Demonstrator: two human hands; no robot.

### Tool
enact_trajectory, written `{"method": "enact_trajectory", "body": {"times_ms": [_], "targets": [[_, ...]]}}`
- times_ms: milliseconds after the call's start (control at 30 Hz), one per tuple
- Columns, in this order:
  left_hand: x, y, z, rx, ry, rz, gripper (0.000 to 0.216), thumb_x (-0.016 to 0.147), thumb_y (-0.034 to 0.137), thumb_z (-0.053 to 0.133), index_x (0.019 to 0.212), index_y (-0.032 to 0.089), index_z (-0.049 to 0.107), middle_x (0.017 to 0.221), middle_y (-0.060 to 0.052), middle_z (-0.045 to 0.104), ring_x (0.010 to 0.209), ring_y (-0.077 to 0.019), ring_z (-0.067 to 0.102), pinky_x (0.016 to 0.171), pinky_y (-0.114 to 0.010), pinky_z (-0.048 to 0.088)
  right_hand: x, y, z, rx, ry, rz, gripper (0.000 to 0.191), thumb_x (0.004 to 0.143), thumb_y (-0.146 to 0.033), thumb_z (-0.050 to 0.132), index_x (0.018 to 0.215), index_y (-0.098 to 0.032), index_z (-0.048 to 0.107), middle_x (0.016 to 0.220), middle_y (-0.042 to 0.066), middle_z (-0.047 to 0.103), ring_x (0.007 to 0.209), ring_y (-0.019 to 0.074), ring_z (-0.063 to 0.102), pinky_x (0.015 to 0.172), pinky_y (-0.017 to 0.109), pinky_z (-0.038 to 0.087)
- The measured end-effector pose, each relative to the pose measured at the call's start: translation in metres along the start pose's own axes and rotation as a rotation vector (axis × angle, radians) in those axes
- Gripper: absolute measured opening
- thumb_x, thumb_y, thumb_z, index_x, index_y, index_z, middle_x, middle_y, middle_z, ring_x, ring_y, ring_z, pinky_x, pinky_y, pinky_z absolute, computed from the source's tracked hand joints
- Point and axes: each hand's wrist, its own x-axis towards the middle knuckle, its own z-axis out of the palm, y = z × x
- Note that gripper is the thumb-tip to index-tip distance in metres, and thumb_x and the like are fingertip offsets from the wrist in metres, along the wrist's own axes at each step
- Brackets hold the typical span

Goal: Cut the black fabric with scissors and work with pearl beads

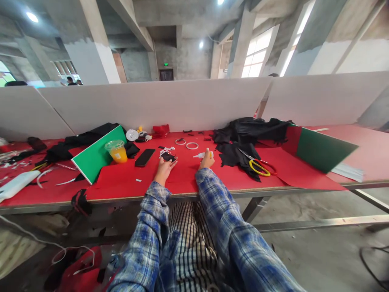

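My left hand (164, 170) holds a small piece of black fabric (168, 157) just above the red tabletop, its fingers closed on the near edge. In my right hand (207, 160) is a small white glue bottle (199, 155), lying sideways with its thin nozzle pointing left toward the fabric. A gap of red surface separates the two hands. Beyond the left hand lies a scatter of small white pieces (167, 149). Two rolls of tape sit farther back, one of them a pale ring (192, 145).
A black phone (145, 157) and a lidded cup of orange drink (117, 152) stand to the left, by a green divider (100, 152). Scissors with yellow and red handles (259, 168) rest on black fabric (235, 155) at right. Another green divider (323, 148) stands beyond.
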Motion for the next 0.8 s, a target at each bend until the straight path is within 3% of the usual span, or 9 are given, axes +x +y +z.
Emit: {"method": "enact_trajectory", "body": {"times_ms": [167, 333, 467, 800], "targets": [[0.004, -0.006, 0.003, 0.023, 0.093, 0.069, 0.046, 0.065, -0.008, 0.054, 0.099, 0.023, 0.05, 0.092, -0.001, 0.067, 0.082, -0.0159, 0.069, 0.081, -0.034, 0.053, -0.004, 0.002, 0.0, -0.071, -0.092, 0.007, 0.041, 0.079, -0.05, 0.053, 0.051, -0.021, 0.046, 0.039, -0.005, 0.037, 0.046, 0.0107, 0.039, 0.043, 0.023, 0.035], [0.012, -0.007, -0.008, 0.027, 0.216, 0.101, 0.035, 0.067, -0.004, 0.052, 0.093, 0.018, 0.05, 0.079, -0.001, 0.065, 0.073, -0.0126, 0.067, 0.078, -0.031, 0.053, -0.013, 0.003, 0.001, -0.155, -0.269, -0.023, 0.043, 0.071, -0.044, 0.063, 0.041, -0.019, 0.045, 0.039, -0.006, 0.037, 0.045, 0.0085, 0.038, 0.045, 0.021, 0.032], [0.014, -0.008, -0.012, 0.045, 0.194, 0.086, 0.028, 0.068, -0.001, 0.051, 0.089, 0.016, 0.054, 0.074, -0.002, 0.066, 0.072, -0.0141, 0.068, 0.079, -0.032, 0.053, -0.014, 0.005, 0.002, -0.207, -0.342, -0.035, 0.045, 0.068, -0.047, 0.065, 0.038, -0.019, 0.045, 0.036, -0.006, 0.037, 0.044, 0.0092, 0.041, 0.044, 0.021, 0.031], [0.014, -0.01, -0.014, 0.098, 0.144, 0.085, 0.027, 0.069, 0.0, 0.05, 0.089, 0.016, 0.059, 0.075, -0.002, 0.066, 0.068, -0.0129, 0.067, 0.074, -0.029, 0.053, -0.013, 0.006, 0.002, -0.253, -0.364, -0.014, 0.048, 0.069, -0.052, 0.063, 0.036, -0.02, 0.047, 0.034, -0.003, 0.041, 0.042, 0.0115, 0.045, 0.041, 0.023, 0.031]]}}
